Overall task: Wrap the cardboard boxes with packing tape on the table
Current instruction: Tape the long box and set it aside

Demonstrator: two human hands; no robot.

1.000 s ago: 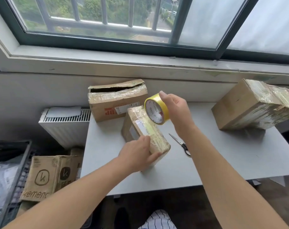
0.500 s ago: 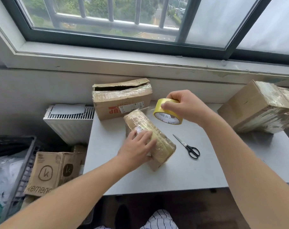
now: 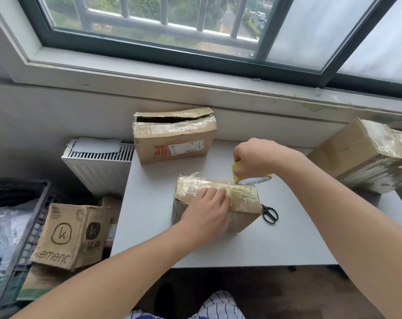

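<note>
1. Brown cardboard under glossy clear tape: the small box [image 3: 243, 199] lies mid-way on the grey table [image 3: 149, 215]
2. Your left hand [image 3: 207, 210] lies over its near top edge, fingers stretched flat, pressing on the taped top, pinching nothing
3. Your right hand [image 3: 257, 157] curls round the yellow roll of packing tape [image 3: 238, 173], clamped on it just beyond the box's far edge; whether roll and box touch I cannot tell
4. Black-handled scissors [image 3: 269, 214] lie on the table just right of the box
5. An open-topped cardboard box [image 3: 174, 143] stands at the back by the wall; a large tape-wrapped cardboard box [image 3: 365, 157] sits at the far right
</note>
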